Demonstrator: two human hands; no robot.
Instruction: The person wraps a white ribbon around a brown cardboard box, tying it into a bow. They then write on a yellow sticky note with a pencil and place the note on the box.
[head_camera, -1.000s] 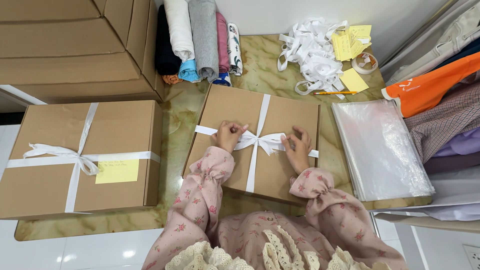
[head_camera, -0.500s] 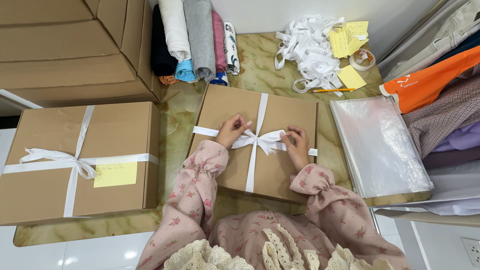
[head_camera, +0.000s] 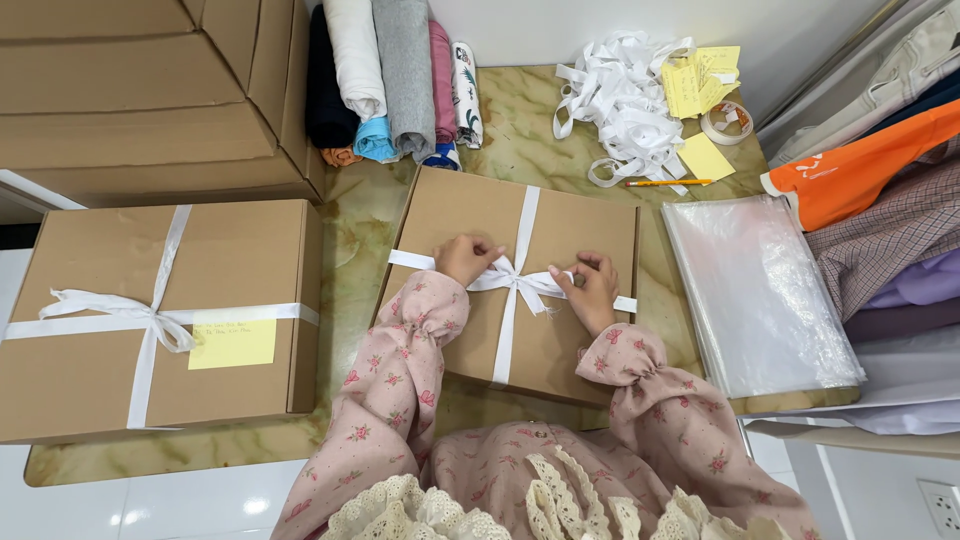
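Head view, looking straight down on a green-and-cream marbled table (head_camera: 360, 235), and up at eleven o'clock a big stack of plain cardboard cartons (head_camera: 140, 95) fills the corner. At nine o'clock sits a finished brown box (head_camera: 90, 370), already crossed with white ribbon, bowed near its middle, a yellow sticky note (head_camera: 232, 343) stuck on its lid. Over at three o'clock, a pile of clear plastic bags (head_camera: 760, 300) lies flat, with folded clothes (head_camera: 880, 200) in orange, check and lilac stacked past it toward the edge.

Dead centre now: the flat kraft box (head_camera: 560, 345), lid shut, lying slightly skewed on the table, just beside the plastic bags and apart from the finished box. A white ribbon (head_camera: 527, 215) runs top to bottom and side to side across it, meeting in a bow (head_camera: 512, 277) a little above the middle.

At twelve o'clock, rolled fabrics (head_camera: 385, 80) in black, white, grey, pink and blue lean together; at one o'clock, a tangle of loose white ribbon (head_camera: 622, 100), yellow notes (head_camera: 700, 85), a tape roll (head_camera: 727, 120) and a pencil (head_camera: 668, 182).

Smallest of all, the hands, both in pink floral sleeves. Left hand (head_camera: 466, 257) at the bow's ten o'clock side, fingers curled and pinching the ribbon loop. Right hand (head_camera: 592, 285) at its three o'clock side, fingertips pinched on the other ribbon end, resting on the lid.
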